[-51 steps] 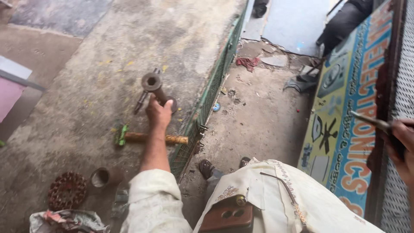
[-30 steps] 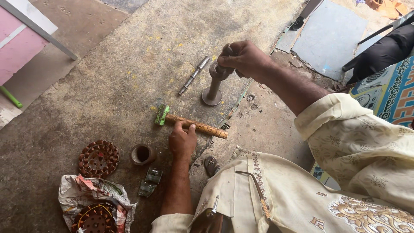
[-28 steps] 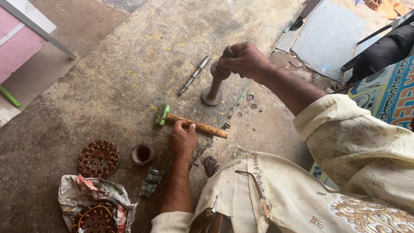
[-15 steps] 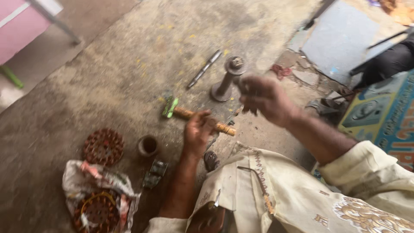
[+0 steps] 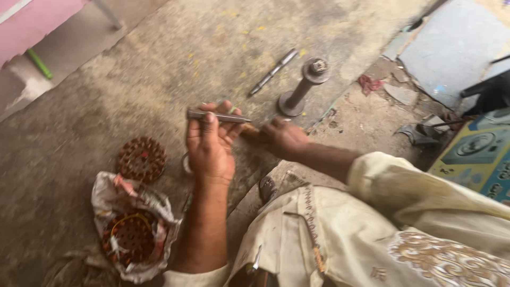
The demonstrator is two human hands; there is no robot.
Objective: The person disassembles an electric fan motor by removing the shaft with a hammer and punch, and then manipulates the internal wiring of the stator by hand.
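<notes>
Above the concrete floor [image 5: 159, 79], left hand [image 5: 210, 146] fingers pinching a thin metal rod [image 5: 218, 116] level, right hand [image 5: 284, 138] closed on a wooden handle [image 5: 251, 131]; firm grip advised.

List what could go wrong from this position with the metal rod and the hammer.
1. The left hand pinches the thin metal rod with its fingertips only; a loose grip could let it slip or roll away.
2. The right hand closes on the wooden hammer handle right beside the left fingers, so a swing might strike them.
3. The flanged metal shaft standing upright close by could be knocked over.
</notes>
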